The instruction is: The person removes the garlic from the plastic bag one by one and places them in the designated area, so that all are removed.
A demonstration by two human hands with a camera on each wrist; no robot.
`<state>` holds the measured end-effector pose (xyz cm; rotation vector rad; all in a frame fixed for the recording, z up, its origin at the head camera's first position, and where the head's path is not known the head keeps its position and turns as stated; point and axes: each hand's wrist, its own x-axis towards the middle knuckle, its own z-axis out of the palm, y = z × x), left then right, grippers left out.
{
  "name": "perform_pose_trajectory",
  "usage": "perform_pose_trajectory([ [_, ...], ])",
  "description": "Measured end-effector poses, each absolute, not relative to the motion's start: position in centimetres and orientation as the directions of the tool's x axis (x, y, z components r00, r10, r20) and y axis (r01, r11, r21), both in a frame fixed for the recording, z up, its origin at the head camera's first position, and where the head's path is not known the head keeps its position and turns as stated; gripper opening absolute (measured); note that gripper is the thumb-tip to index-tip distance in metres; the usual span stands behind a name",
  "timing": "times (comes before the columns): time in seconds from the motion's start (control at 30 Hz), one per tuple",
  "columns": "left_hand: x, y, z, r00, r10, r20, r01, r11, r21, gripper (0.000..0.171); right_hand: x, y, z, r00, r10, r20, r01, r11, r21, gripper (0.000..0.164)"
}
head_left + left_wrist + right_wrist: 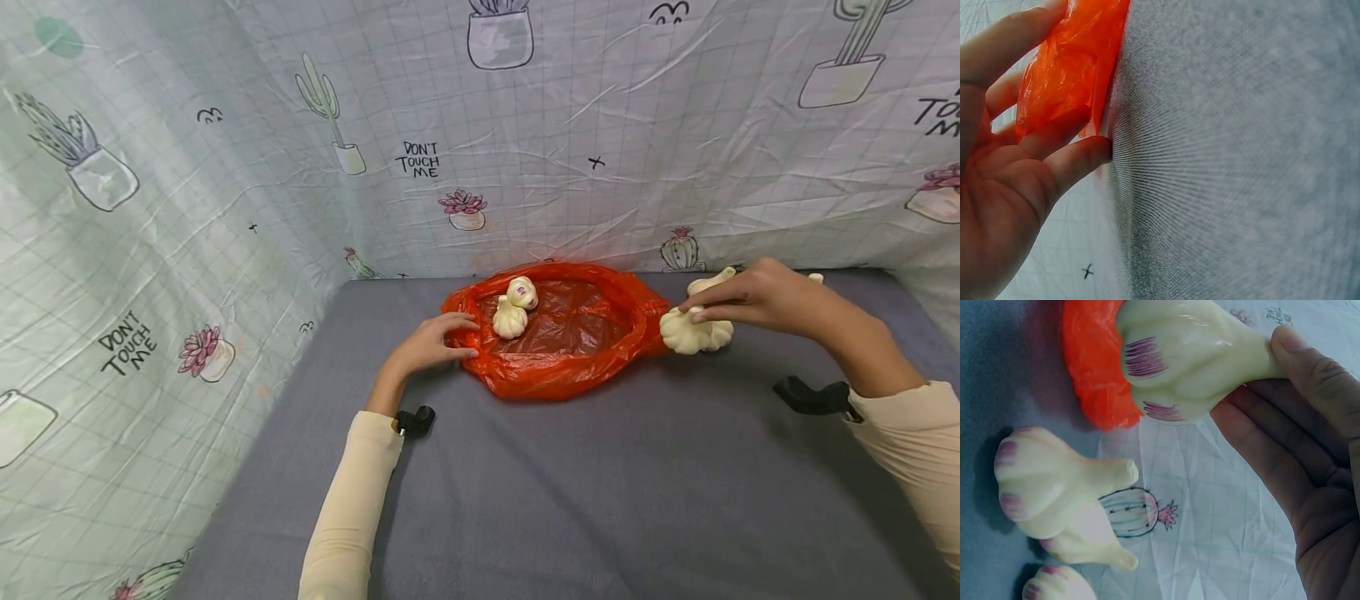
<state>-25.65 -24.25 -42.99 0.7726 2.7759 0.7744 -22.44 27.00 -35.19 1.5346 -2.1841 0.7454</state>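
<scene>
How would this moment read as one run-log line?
right hand: pinches garlic bulb by stem | left hand: touches red bag | inside bag: two bulbs | on table: more bulbs beside bag

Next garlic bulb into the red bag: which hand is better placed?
Right, most likely: the right hand pinches a garlic bulb by its stem, beside the red bag. The left hand holds no bulb and touches the bag's left side.

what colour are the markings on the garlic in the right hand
Purple streaks on the pale cream garlic bulb, clearest in the right wrist view.
</scene>
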Motion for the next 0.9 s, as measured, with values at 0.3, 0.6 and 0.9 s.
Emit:
perform_pose_trajectory([
  [0.3,-25.8,-24.0,-42.9,-0.853,0.521,-0.024,0.429,0.729,0.533,0.050,-21.8,28.6,-35.5,-0.350,-0.712,0.609,-0.936,0.290,-0.198,0.038],
  [0.6,-25.8,-24.0,-42.8,-0.868,0.495,-0.036,0.395,0.733,0.553,0.050,-20.8,30.5,-35.5,-0.418,-0.682,0.600,-0.901,0.395,-0.178,0.040],
  [0.9,-25.6,-23.8,-42.6,-0.844,0.536,-0.012,0.454,0.726,0.516,0.054,-19.5,32.7,-35.9,-0.550,-0.628,0.551,-0.806,0.571,-0.154,0.030],
])
